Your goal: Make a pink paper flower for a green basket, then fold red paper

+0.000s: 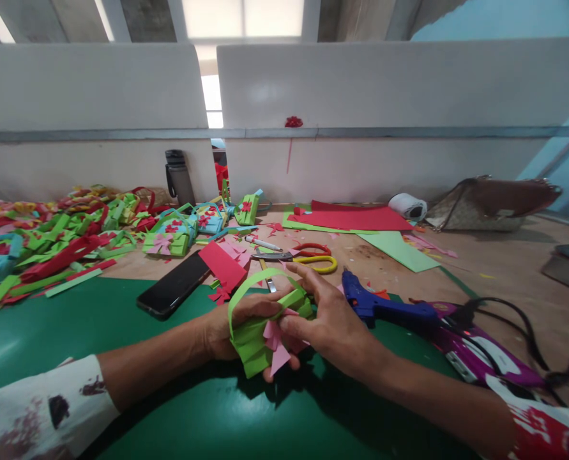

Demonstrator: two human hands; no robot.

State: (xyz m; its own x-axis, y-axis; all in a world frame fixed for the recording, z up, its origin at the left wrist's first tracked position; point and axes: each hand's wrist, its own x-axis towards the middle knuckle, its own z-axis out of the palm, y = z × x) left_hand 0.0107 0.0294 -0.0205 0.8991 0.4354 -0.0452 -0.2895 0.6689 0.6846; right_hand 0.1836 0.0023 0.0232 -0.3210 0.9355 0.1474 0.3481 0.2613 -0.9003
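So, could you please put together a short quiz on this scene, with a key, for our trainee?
1. Multiple choice: what colour is the cut paper in front of the green basket that the left hand holds?
(a) blue (b) pink (c) yellow
2. True or false: the glue gun lies to the left of the phone.
3. Fill in the blank: the scissors have one red handle and one ____ handle.

Key: 1. b; 2. false, it lies to the right of it; 3. yellow.
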